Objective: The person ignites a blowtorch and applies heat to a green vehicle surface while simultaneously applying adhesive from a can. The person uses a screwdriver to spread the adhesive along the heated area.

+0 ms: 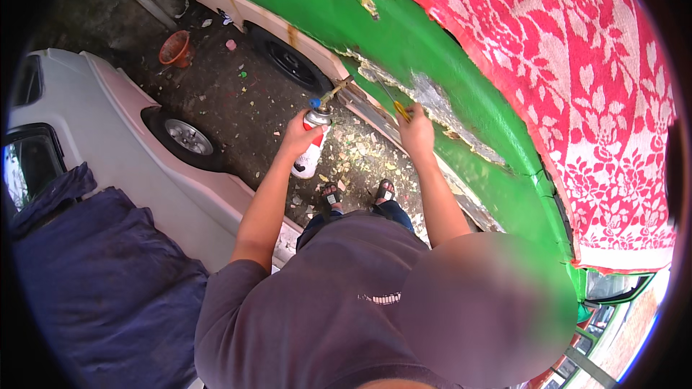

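Note:
My left hand [296, 136] is wrapped around a red-and-white gas canister [309, 158], held upright in front of me. A brass blowtorch head [336, 92] with a blue knob tops it, its nozzle aimed at the lower side of a green vehicle body [489, 119]. No flame can be made out. In my right hand [418, 132] is a thin-shafted tool with a yellow handle [401, 111], probably a screwdriver. Its shaft reaches up to a ragged strip of peeled paint and bare grey surface [432, 96] on the green panel.
Paint chips [359, 151] litter the ground around my sandalled feet. A red floral cloth [589, 102] drapes the green vehicle, whose black wheel [292, 59] is ahead. On the left stands a white vehicle [113, 135] partly under a dark blue cloth [102, 286]. Farther off is an orange bucket [175, 49].

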A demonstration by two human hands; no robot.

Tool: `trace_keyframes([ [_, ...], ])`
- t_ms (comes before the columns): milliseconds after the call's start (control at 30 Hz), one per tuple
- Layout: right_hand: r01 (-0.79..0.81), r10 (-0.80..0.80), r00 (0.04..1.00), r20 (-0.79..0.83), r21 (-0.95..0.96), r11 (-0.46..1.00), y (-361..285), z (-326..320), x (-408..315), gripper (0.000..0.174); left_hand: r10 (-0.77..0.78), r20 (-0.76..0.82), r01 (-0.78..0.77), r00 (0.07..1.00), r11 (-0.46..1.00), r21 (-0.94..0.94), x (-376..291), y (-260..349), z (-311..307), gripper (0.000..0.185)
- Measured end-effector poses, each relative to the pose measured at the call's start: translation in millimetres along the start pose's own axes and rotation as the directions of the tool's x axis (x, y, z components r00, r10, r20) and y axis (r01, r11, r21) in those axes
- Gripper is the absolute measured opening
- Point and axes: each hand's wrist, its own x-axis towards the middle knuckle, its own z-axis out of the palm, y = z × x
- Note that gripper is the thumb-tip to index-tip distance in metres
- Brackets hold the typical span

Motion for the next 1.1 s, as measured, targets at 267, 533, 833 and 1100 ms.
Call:
trace_keyframes([
  [267,0.008,-0.008,1.000,-0.006,-0.029,1.000,2,4,0,0.031,-0.001,0.032,0.002,0.999,0.999,-0.048,0,-6,0,0.045],
  [533,-0.012,0.012,1.000,0.000,-0.012,1.000,-2,3,0,0.031,-0.008,0.022,0.009,1.000,0.998,-0.056,9,-12,6,0.044],
  [833,0.009,-0.009,1.000,-0.013,-0.020,1.000,1,0,-7,0.028,0.013,0.036,-0.010,0.999,0.995,-0.096,4,-10,-7,0.044],
  [1100,0.013,-0.013,1.000,0.004,-0.068,0.998,-12,-15,1,0.027,0.015,0.008,-0.016,1.000,1.000,0.016,8,-11,-11,0.045],
])
